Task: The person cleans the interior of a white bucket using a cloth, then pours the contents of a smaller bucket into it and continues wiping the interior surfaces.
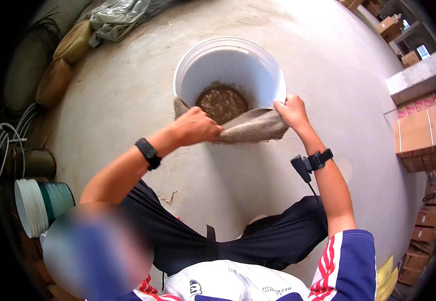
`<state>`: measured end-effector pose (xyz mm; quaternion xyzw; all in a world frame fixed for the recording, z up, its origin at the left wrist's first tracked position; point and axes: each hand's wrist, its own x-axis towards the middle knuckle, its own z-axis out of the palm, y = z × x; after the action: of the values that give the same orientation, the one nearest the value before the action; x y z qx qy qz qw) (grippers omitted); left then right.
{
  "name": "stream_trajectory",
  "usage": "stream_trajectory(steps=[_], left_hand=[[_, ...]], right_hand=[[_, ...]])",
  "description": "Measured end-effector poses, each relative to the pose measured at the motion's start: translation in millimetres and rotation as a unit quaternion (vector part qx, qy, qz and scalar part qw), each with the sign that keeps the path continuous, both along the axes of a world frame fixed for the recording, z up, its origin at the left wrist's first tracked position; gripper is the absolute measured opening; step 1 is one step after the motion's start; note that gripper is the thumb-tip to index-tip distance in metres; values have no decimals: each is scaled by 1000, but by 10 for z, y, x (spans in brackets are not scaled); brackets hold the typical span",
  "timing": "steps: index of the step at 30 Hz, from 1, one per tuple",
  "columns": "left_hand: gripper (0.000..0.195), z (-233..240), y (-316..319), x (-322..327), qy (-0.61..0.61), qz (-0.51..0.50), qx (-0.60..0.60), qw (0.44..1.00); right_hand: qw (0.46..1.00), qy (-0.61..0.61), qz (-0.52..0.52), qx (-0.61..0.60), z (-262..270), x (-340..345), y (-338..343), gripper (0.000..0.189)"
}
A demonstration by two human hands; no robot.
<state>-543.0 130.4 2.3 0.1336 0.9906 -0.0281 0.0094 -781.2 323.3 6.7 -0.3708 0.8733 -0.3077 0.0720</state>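
Note:
A white plastic bucket (187,71) stands upright on the floor before me, with brown muddy residue (223,101) at its bottom. A grey-brown coarse cloth (253,126) hangs over the near side of its rim. My left hand (197,126) grips this cloth near the middle of the front rim, knuckles up. At the right side of the rim, my right hand (293,111) pinches the cloth's other end against the bucket, thumb on the inner side. The part of the cloth under my left hand is hidden.
Left of me lie rolled sheeting (73,41), a brown sack-like bundle (54,82), coiled hoses (9,143) and a tipped white-and-green bucket (58,197). Crumpled plastic film (116,17) is at the back left. Cardboard boxes (417,131) are stacked along the right. The concrete floor (327,67) surrounds the bucket.

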Motion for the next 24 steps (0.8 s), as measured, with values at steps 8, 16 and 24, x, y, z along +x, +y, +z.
stream_trajectory(steps=[8,16,24], left_hand=[[15,514,-305,-368,134,-13,-93,987],[38,-201,-600,-321,135,-62,-206,967],[37,-1399,-253,51,121,-11,-232,965]], right_hand=[[992,87,-5,-95,629,-339,-346,38],[980,81,13,-179,-139,-172,-617,34],[973,14,11,-230,-1373,186,-390,38]])
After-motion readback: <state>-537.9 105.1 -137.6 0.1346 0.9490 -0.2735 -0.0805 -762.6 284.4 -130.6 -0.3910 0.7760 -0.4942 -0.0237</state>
